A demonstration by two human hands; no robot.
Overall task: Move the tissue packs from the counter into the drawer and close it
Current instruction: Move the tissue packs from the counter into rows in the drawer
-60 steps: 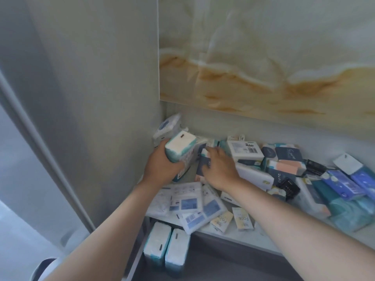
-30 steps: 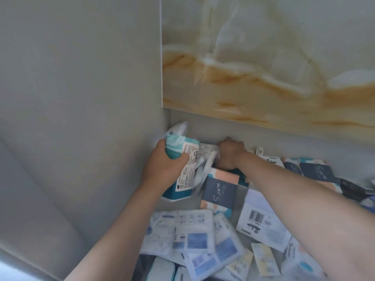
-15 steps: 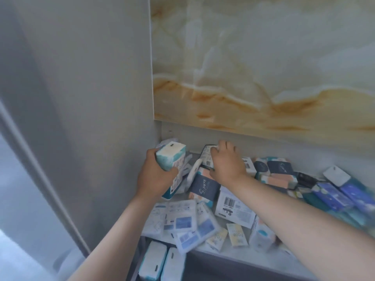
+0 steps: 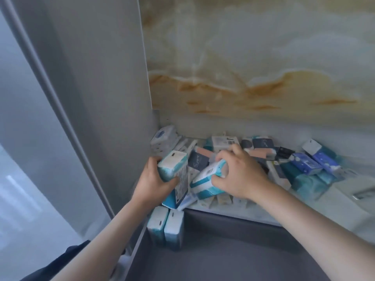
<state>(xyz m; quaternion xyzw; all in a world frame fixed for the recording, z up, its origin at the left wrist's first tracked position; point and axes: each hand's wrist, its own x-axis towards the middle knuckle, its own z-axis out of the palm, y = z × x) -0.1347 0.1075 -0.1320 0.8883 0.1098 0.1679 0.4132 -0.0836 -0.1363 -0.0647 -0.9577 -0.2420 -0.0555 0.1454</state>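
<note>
My left hand (image 4: 151,180) grips an upright teal and white tissue pack (image 4: 174,169) over the counter's front left corner. My right hand (image 4: 239,174) grips a second teal and white pack (image 4: 206,180), tilted and close beside the first. Behind them the counter (image 4: 304,213) is heaped with several more tissue packs (image 4: 261,147), white, navy, peach and blue. Below the counter edge the grey drawer (image 4: 233,258) stands open, with two teal and white packs (image 4: 165,227) upright in its back left corner.
A tall grey cabinet panel (image 4: 91,98) closes the left side, right against the counter. A marbled backsplash (image 4: 253,67) rises behind. A grey recessed fitting (image 4: 363,193) sits at the far right of the counter.
My right hand has come back from the rear of the pile and now holds a teal and white pack. My left hand has drawn its pack toward the counter's front edge.
</note>
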